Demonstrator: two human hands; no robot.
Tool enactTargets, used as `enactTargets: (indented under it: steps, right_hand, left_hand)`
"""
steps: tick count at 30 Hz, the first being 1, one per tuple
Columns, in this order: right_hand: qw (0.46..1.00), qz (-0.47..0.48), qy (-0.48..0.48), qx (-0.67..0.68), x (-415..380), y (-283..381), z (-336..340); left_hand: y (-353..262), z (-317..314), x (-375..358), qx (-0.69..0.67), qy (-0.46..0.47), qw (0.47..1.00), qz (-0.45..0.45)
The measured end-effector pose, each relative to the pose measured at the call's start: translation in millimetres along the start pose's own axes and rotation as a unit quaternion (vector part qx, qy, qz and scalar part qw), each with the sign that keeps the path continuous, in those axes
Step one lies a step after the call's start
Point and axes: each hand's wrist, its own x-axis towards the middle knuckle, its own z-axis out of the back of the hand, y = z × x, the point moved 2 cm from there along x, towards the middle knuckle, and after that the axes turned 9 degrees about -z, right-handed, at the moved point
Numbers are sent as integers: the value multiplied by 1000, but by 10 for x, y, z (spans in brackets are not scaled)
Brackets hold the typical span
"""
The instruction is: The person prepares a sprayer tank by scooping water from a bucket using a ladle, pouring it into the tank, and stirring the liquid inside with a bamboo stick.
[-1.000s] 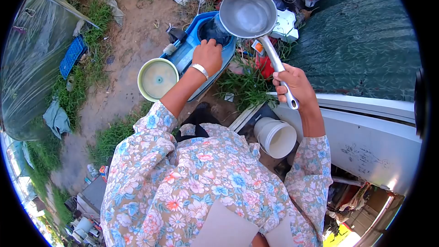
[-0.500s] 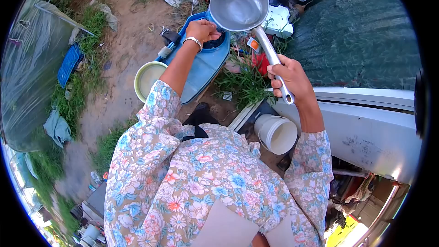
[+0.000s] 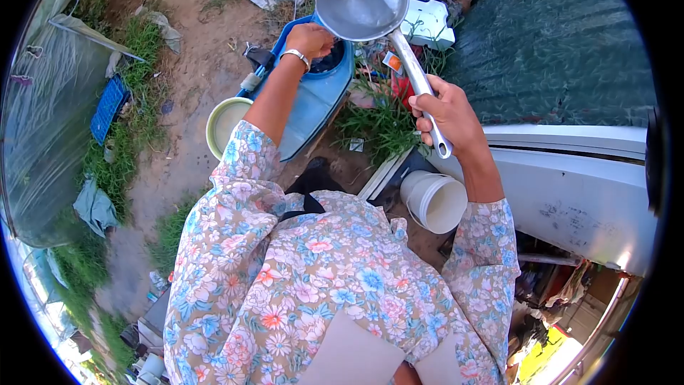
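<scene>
Fingers (image 3: pixel 423 125) of the right hand (image 3: pixel 452 117), right of centre, are wrapped around the handle (image 3: pixel 415 68) of a metal pan (image 3: pixel 360 0) at the top of the frame. Upper centre, the left hand (image 3: pixel 310 40) bends at the dark opening (image 3: pixel 330 65) of a blue container (image 3: pixel 313 110), near the pan's rim; whether its fingers pinch anything, I cannot tell. The step in hand looks like left-hand work at that opening with the pan held ready; the next move seems to call for a steady grip on the handle.
</scene>
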Motion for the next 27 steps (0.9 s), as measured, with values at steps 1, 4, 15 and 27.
enactTargets:
  steps: [1,4,15,27]
  right_hand:
    - [1000,-1,-1,-3,-5,-2,4]
    - [1000,0,-4,-17,-18,-11,7]
    - [999,9,-3,-37,-19,-159,38]
    - [982,76,-70,-155,4,-322,39]
  left_hand:
    - [-3,14,-5,28,10,1000,-2]
    - [-20,62,-39,120,37,992,-18]
    - [-247,134,-559,401,68,893,-191]
    - [-184,191,-704,457,15,850,-263]
